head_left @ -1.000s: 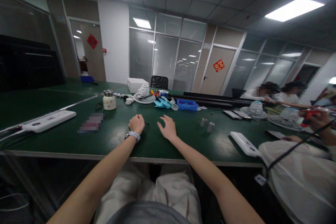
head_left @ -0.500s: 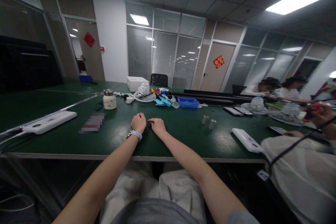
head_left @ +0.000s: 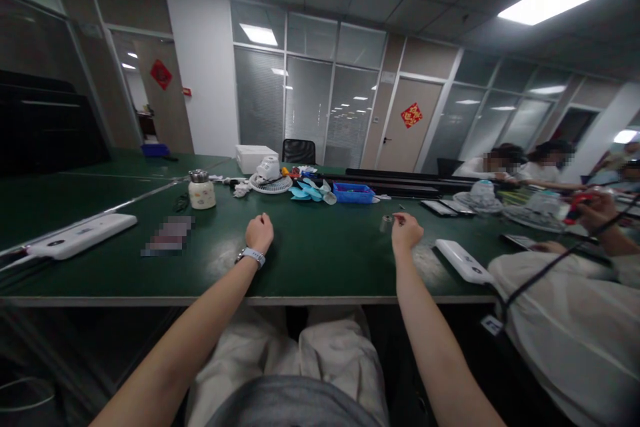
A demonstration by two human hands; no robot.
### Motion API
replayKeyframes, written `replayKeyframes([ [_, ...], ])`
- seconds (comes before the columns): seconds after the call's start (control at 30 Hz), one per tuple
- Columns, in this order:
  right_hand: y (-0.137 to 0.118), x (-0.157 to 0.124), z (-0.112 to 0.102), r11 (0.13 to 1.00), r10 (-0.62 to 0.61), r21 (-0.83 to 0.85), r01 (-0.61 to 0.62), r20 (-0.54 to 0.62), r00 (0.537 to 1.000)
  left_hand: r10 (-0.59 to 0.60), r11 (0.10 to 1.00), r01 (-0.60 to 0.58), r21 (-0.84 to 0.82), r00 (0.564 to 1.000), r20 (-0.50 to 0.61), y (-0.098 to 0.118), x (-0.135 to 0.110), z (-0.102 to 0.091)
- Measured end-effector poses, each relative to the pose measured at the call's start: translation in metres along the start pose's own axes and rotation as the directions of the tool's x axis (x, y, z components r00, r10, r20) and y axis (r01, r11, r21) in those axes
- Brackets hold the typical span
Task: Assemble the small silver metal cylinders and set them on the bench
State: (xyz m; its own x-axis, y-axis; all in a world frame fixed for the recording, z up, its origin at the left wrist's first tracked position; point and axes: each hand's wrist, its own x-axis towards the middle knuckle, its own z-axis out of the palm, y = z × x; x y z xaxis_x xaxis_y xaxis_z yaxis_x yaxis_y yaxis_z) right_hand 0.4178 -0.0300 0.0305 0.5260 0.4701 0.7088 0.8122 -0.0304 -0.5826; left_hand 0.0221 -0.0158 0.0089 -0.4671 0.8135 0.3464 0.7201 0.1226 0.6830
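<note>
My left hand (head_left: 259,233), with a watch (head_left: 251,256) on the wrist, rests over the green table with its fingers curled closed. What it holds, if anything, is hidden. Further right, my right hand (head_left: 408,232) has its fingers pinched together beside a small metal cylinder (head_left: 385,224) standing upright. Something small and dark shows at the right fingertips, too small to name. A second cylinder's spot is covered by the right hand.
A cream jar (head_left: 201,192), white power strips (head_left: 465,261), a fan part (head_left: 271,183), light-blue fan blades (head_left: 311,191) and a blue tray (head_left: 354,193) lie on the table (head_left: 320,260). At right, another person's hand (head_left: 597,210) holds a red object.
My right hand has moved away from my left hand, rightward to the metal cylinders, and now hides one of them. My left hand stays in about the same place, still closed.
</note>
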Motion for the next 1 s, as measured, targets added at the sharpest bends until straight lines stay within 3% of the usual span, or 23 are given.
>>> replayKeyframes([
  [0.23, 0.009, 0.004, 0.005, 0.998, 0.064, -0.009, -0.065, -0.075, 0.995, 0.009, 1.0, -0.009, -0.006, 1.0, -0.006, -0.002, 0.002, 0.004],
  [0.7, 0.017, 0.005, 0.009, 0.981, 0.184, -0.064, -0.184, -0.012, 0.983, 0.004, 0.999, -0.004, -0.041, 1.0, 0.012, 0.001, -0.001, -0.001],
  [0.87, 0.007, 0.001, 0.014, 0.988, 0.006, -0.152, -0.021, -0.097, 0.995, 0.024, 0.998, -0.023, -0.052, 1.0, 0.008, 0.001, -0.001, -0.001],
  [1.0, -0.004, -0.005, 0.026, 0.959, -0.131, -0.256, 0.121, -0.022, 0.991, 0.024, 0.999, -0.023, -0.049, 1.0, 0.011, 0.001, -0.002, -0.001],
])
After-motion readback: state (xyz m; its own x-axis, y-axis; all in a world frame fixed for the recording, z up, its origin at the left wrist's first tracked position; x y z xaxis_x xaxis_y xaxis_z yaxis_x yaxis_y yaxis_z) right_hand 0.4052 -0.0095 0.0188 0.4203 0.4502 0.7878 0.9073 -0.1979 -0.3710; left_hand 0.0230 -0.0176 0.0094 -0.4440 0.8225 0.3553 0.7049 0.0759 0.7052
